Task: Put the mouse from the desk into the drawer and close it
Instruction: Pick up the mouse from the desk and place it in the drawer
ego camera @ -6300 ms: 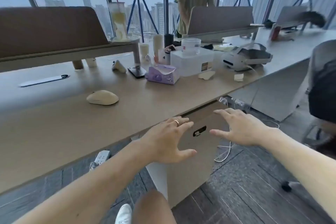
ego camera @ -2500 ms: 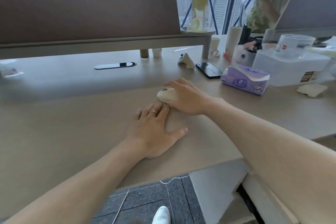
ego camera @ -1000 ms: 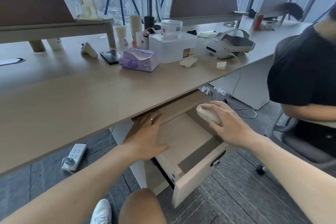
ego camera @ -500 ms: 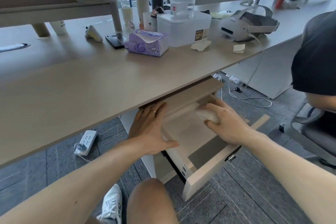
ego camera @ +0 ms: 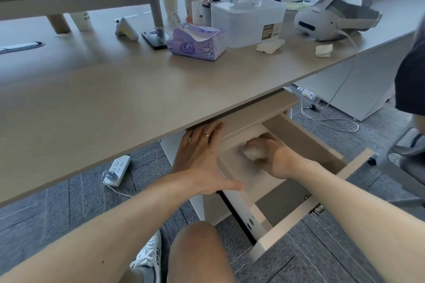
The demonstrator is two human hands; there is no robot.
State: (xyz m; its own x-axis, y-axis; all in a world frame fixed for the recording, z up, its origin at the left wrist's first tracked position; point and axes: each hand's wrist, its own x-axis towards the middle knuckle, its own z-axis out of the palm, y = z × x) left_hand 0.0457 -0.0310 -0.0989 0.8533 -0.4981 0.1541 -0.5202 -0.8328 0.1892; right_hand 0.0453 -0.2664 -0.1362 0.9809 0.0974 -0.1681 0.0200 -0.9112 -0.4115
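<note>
The light wooden drawer [ego camera: 308,211] under the desk stands pulled out toward me. Inside it, my right hand [ego camera: 273,158] grips the cream-coloured mouse [ego camera: 251,153] low over the drawer's floor; whether the mouse touches the floor I cannot tell. My left hand [ego camera: 200,156], with a ring on one finger, rests flat with spread fingers on the drawer's left side, just under the desk's front edge [ego camera: 138,142]. It holds nothing.
On the desk stand a purple tissue pack [ego camera: 195,41], a black phone [ego camera: 155,39], a white plastic box [ego camera: 248,19] and a VR headset [ego camera: 333,18]. A power strip [ego camera: 116,170] and cables lie on the floor. A seated person [ego camera: 411,57] is at right. My knee [ego camera: 200,253] is below.
My right hand has carried the mouse from the desk down into the open drawer and now holds it deeper and lower inside. My left hand has stayed on the drawer's left side.
</note>
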